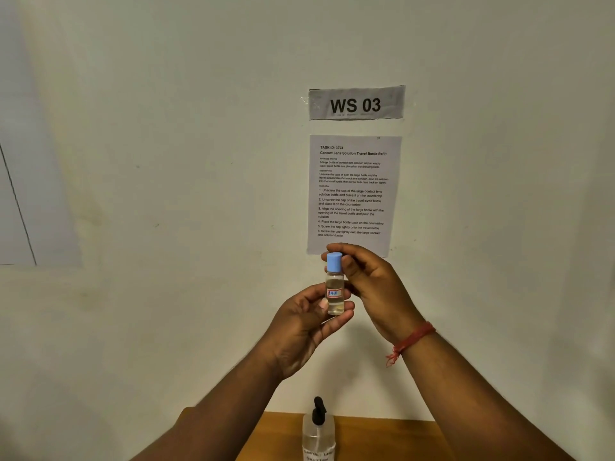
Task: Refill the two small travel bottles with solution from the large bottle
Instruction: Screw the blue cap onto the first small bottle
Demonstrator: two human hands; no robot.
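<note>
Travel bottle (335, 294) held before white wall (166, 161), above wooden table (382, 437).

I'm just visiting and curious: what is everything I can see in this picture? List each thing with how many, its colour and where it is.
small travel bottle: one, clear with pale liquid and a red and blue label, held up in front of the wall
cap: one, light blue, on top of the small travel bottle
large bottle: one, clear with a black pump top, standing on the table at the bottom edge
table: one, orange-brown wood, bottom of the view
WS 03 sign: one, grey with black letters, on the wall
instruction sheet: one, white, on the wall below the sign
wall: one, off-white, behind everything
thread bracelet: one, red, on the right wrist
left hand: one, holds the bottle's body
right hand: one, grips the cap
</note>
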